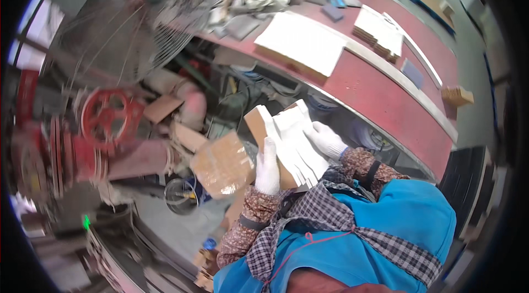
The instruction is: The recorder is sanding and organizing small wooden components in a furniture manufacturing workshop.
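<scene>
Both hands wear white knitted gloves. Between them, in front of my body, is a small stack of white-faced boards (295, 136) with brown sides, tilted and slightly fanned out. My left hand (268, 171) grips the stack's left side, its thumb pointing up along the boards. On the far right side, my right hand (327, 140) has its fingers pressed to the stack's edge. A cardboard box wrapped in clear tape (225, 164) sits just left of my left hand.
Beyond my hands stands a red-topped table (386, 103) bearing a large white board stack (300, 42), a smaller white stack (380, 30) and long white strips. Sanding blocks and scraps clutter its far left end. At left are a big fan (129, 23) and a red valve wheel (110, 118).
</scene>
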{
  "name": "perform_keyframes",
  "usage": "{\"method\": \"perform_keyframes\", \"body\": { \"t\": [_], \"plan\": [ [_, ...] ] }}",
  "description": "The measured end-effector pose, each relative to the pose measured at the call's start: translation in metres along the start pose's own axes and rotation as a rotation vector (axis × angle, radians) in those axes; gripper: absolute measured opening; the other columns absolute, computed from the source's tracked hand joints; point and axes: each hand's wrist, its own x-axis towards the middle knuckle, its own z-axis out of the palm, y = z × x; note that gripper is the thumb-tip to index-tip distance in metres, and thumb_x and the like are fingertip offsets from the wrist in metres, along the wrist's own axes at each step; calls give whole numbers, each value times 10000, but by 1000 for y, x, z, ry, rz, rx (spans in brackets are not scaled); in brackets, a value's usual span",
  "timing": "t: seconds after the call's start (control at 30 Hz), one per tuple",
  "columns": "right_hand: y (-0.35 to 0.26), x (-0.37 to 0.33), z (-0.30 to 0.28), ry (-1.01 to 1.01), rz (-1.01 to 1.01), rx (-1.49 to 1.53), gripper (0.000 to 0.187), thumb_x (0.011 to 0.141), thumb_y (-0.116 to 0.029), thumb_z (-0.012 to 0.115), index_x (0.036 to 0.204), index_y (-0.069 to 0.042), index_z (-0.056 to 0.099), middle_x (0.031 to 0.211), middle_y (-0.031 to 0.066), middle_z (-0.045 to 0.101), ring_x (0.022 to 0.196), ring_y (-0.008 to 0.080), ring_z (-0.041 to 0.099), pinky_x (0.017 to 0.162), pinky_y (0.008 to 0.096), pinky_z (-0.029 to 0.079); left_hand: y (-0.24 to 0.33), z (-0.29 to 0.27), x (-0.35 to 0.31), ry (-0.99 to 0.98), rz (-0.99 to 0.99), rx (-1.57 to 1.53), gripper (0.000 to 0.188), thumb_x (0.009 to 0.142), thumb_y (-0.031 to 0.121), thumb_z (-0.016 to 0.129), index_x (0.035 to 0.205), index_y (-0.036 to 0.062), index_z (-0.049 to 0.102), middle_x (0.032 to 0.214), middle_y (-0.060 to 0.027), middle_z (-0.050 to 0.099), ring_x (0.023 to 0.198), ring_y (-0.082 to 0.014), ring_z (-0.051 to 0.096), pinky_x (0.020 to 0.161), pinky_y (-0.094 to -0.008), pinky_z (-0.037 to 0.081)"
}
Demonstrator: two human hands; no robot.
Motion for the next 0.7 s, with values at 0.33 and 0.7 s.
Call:
{"method": "perform_keyframes", "body": {
  "t": [0.33,0.7],
  "plan": [
    [72,-50,-160,817,67,336,407,1041,-399,540,1117,-9,629,992,239,691,928,332,669,873,426,517,-3,189,95,-729,-93,222,619,1076,478,516,1408,-45,501,1186,-101,636,1046,-159,594,921,-313,503],
    [40,-144,-221,1380,306,-40,373,1034,-306,564,1210,22,590,1118,213,694,990,372,680,884,442,522,-26,280,145,-1436,-278,-23,825,1002,644,531,1516,10,406,1432,-156,553,1289,-245,552,1087,-407,471]
  ]
}}
